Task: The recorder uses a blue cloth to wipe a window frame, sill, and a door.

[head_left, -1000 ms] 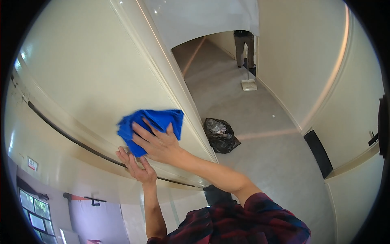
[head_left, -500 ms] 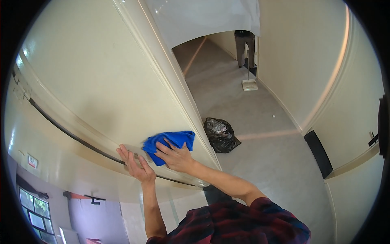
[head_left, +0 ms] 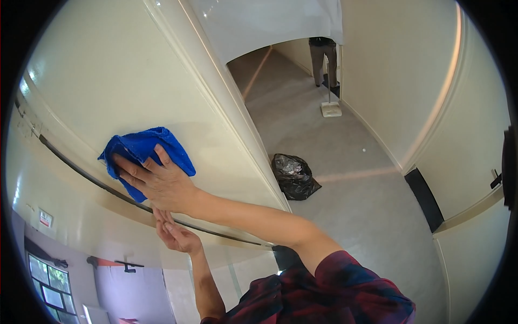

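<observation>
My right hand (head_left: 164,183) presses a blue cloth (head_left: 175,154) against the face of a cream door panel (head_left: 135,75), its fingers spread over the fabric. The cloth lies bunched under the palm, with its corners sticking out around the hand. Just below the right wrist, my left hand (head_left: 181,237) is at the panel's edge, beside a dark strip (head_left: 102,186). Its fingers are loosely bent, and the right wrist partly covers their tips.
On the grey floor (head_left: 356,227) beside the panel sits a black plastic bag (head_left: 295,175). Farther off, a long-handled white dustpan (head_left: 331,109) stands near a person in dark trousers (head_left: 322,59). A pale sheet (head_left: 275,24) hangs across the passage. Another door (head_left: 464,200) is at right.
My right hand has slid the blue cloth left and farther up the panel. My left hand has shifted slightly down, its fingers now more bent and partly behind the right wrist.
</observation>
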Action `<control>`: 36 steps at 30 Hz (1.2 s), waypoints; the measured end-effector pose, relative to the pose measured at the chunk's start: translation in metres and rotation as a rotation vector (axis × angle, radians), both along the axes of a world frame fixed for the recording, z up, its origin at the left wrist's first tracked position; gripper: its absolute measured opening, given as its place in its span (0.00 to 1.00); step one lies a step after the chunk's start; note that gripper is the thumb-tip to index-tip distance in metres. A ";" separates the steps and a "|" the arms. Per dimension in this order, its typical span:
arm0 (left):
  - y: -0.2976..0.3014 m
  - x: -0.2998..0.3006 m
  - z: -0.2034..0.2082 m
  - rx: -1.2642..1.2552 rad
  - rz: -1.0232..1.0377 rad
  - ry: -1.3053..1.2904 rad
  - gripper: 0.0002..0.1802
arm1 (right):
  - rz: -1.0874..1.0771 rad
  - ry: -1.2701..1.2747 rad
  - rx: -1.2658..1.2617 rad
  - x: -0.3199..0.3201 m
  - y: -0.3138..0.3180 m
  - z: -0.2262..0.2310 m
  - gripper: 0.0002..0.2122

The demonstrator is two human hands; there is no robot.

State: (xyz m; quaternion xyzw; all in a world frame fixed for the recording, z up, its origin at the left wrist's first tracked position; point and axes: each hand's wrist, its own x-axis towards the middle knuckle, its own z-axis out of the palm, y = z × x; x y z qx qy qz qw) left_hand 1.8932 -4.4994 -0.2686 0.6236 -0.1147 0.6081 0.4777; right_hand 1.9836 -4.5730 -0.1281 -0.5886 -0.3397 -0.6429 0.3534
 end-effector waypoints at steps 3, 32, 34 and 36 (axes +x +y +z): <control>-0.009 -0.005 0.010 -0.177 0.047 -0.004 0.20 | -0.008 0.025 -0.064 -0.001 -0.004 -0.005 0.21; 0.002 -0.036 -0.001 -0.261 0.177 0.237 0.23 | 0.139 0.137 -0.228 -0.008 -0.032 -0.079 0.20; -0.001 -0.035 0.002 -0.249 0.163 0.250 0.23 | 0.121 0.088 -0.146 -0.007 -0.027 -0.027 0.18; -0.008 -0.033 0.007 -0.247 0.167 0.271 0.23 | 0.054 0.042 -0.106 -0.003 -0.021 -0.007 0.19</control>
